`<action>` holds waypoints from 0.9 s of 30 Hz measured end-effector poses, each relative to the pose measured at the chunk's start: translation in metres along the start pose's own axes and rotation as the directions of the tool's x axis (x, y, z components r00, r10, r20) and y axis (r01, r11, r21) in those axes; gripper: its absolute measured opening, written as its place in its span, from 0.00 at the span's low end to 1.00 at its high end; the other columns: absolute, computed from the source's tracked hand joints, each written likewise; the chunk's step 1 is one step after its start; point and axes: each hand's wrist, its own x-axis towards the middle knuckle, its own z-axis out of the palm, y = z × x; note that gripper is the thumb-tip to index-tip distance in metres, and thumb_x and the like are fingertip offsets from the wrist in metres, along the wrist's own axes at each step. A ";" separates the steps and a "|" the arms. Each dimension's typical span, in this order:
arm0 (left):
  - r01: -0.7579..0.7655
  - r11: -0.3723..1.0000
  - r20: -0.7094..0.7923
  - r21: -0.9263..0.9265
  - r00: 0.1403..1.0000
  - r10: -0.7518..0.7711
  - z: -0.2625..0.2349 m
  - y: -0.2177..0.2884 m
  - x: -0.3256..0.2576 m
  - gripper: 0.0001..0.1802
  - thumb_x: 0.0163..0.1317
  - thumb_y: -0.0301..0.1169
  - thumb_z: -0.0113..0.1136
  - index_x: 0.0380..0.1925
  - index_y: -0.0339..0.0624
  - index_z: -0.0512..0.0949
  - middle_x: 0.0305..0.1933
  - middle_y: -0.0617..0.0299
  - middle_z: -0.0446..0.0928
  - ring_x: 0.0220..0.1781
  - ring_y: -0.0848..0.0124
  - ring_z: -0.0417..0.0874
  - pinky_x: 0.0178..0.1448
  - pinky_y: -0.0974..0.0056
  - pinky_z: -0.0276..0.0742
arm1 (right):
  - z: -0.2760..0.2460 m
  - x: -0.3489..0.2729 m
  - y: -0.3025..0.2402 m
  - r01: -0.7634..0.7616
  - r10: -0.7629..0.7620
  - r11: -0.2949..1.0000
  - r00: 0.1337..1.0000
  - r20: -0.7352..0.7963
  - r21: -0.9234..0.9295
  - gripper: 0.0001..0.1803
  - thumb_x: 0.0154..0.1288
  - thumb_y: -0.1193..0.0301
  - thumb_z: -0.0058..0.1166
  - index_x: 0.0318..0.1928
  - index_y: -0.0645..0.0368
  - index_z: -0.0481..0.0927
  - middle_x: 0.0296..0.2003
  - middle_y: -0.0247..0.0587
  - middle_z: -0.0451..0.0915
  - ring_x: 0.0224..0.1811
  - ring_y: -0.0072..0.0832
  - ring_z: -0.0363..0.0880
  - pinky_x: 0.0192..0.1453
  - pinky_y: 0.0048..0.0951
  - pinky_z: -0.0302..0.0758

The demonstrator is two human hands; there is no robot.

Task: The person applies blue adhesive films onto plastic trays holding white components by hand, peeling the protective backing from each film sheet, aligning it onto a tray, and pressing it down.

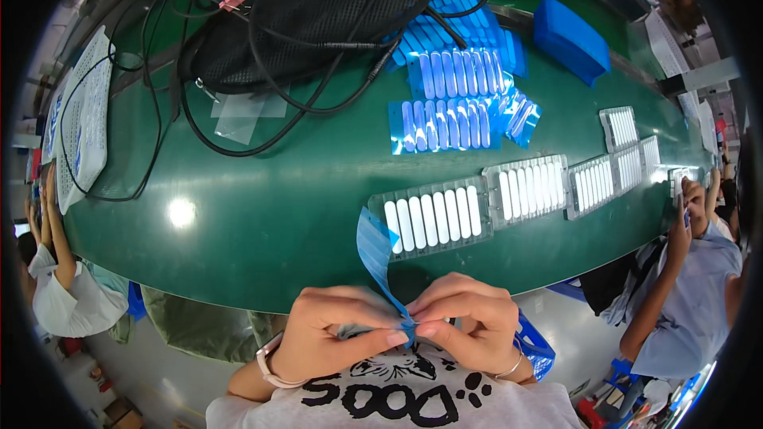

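Observation:
Close to my body, at the near edge of the green table, both hands pinch one blue film sheet. My left hand is closed on its lower end, thumb against the fingers. Opposite it, my right hand grips the same end, the fingertips of both hands almost meeting. The sheet's upper part curls up and overlaps the left side of a clear tray that bears a row of white rounded strips. What lies between my fingertips is partly hidden.
More clear trays with white strips run off to the right. Blue sheets of oval pieces lie behind. A black mesh bag, cables, a blue block and a white basket surround them. Other people sit at both sides.

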 end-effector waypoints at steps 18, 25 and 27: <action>-0.158 0.891 -0.365 -0.426 0.931 -0.009 -0.001 -0.005 -0.021 0.02 0.54 0.15 0.64 0.28 0.29 0.80 0.34 0.51 0.81 0.35 0.71 0.81 0.38 0.69 0.76 | -0.079 -0.002 -0.007 0.618 0.223 0.567 0.522 -0.823 0.545 0.04 0.66 0.75 0.47 0.40 0.58 0.68 0.48 0.40 0.75 0.41 0.30 0.71 0.53 0.37 0.72; -0.164 0.973 -0.391 -0.163 0.916 0.089 0.009 0.006 -0.015 0.04 0.54 0.16 0.65 0.31 0.29 0.81 0.35 0.53 0.81 0.33 0.73 0.81 0.35 0.71 0.75 | -0.043 -0.028 -0.028 0.323 -0.340 0.937 0.756 -0.559 -0.132 0.09 0.65 0.76 0.52 0.44 0.62 0.72 0.34 0.36 0.69 0.30 0.22 0.71 0.28 0.21 0.70; -0.119 0.979 -0.362 -0.167 0.931 0.052 0.012 0.007 -0.013 0.04 0.55 0.16 0.65 0.32 0.28 0.81 0.36 0.53 0.81 0.33 0.73 0.81 0.35 0.72 0.75 | -0.005 -0.014 -0.037 0.204 -0.400 0.729 0.901 -0.165 -0.653 0.13 0.61 0.70 0.61 0.44 0.62 0.79 0.26 0.31 0.72 0.21 0.20 0.71 0.25 0.22 0.71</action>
